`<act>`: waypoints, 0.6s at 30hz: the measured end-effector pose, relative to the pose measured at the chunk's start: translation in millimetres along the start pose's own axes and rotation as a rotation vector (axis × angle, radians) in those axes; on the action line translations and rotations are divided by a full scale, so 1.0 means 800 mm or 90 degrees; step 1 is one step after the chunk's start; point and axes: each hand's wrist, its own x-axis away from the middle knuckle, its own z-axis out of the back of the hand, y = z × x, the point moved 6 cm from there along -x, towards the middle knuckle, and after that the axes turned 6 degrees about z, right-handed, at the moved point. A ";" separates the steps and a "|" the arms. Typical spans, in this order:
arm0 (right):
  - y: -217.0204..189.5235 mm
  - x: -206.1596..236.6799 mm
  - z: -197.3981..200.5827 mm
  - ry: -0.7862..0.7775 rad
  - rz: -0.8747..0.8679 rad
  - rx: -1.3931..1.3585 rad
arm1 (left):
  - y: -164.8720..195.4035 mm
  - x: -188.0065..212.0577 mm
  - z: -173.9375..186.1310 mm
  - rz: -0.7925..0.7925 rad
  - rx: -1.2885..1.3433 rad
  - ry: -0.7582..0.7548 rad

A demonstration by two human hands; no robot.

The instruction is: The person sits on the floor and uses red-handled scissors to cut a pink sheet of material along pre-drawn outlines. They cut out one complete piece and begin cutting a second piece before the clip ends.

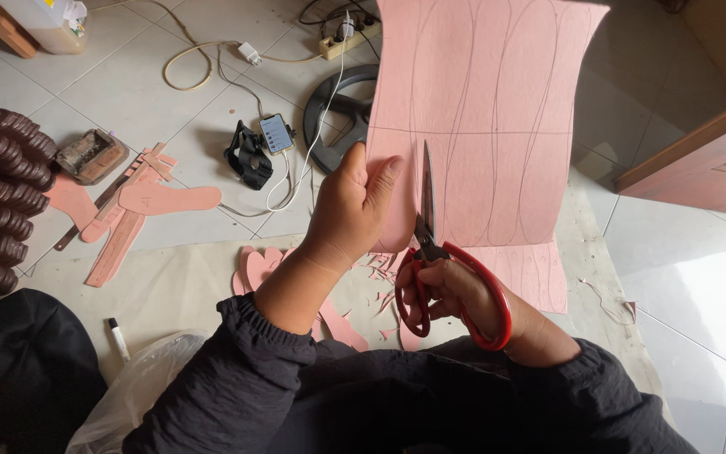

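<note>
Counted on the floor: one large pink sheet marked with pencil outlines, one pair of red-handled scissors, one phone, one white marker, one black wheel-shaped disc, one power strip. One whole pink sole cut-out; pink scraps too many to count.

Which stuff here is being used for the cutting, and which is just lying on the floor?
In use:
left hand holding pink sheet
right hand working red scissors

Just lying about:
phone
white marker
black wheel
plastic bag
</note>
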 end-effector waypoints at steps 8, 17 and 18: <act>-0.011 0.002 0.001 0.011 0.077 0.068 | -0.019 0.002 -0.002 0.198 0.077 -0.026; -0.008 -0.005 0.004 0.085 0.085 0.061 | 0.009 0.007 0.000 0.155 0.127 -0.009; -0.008 -0.005 0.005 0.085 0.084 0.070 | 0.014 0.006 0.000 0.124 0.136 -0.010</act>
